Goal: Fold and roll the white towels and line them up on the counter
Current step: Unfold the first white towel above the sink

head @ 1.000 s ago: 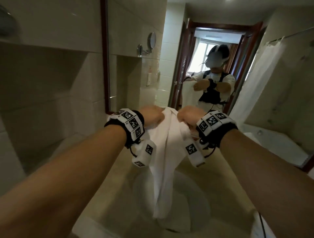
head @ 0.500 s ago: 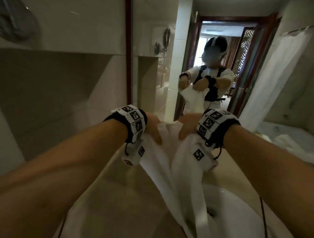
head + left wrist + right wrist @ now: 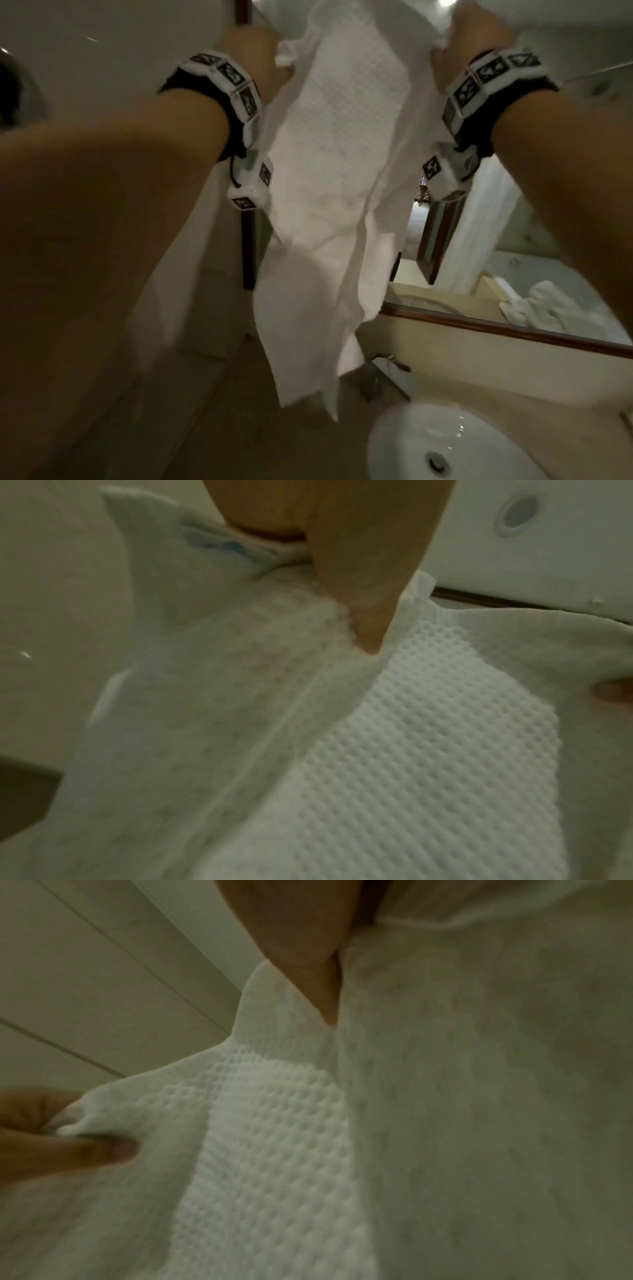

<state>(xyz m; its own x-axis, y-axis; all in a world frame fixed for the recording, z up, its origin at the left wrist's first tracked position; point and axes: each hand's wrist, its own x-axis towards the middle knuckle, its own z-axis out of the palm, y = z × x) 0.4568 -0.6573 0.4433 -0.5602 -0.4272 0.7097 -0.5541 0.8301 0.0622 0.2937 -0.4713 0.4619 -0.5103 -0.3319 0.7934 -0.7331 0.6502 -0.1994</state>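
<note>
Holding a white towel [image 3: 335, 192] up high over the counter [image 3: 212, 428], well above the sink [image 3: 445, 445]. Left hand [image 3: 255, 56] pinching one top corner between thumb and fingers, right hand [image 3: 474, 44] curled around the other top corner, spread apart with the waffle-textured cloth hanging rumpled between them. More white towels [image 3: 537, 305] heaped in the mirror [image 3: 513, 281] reflection
</note>
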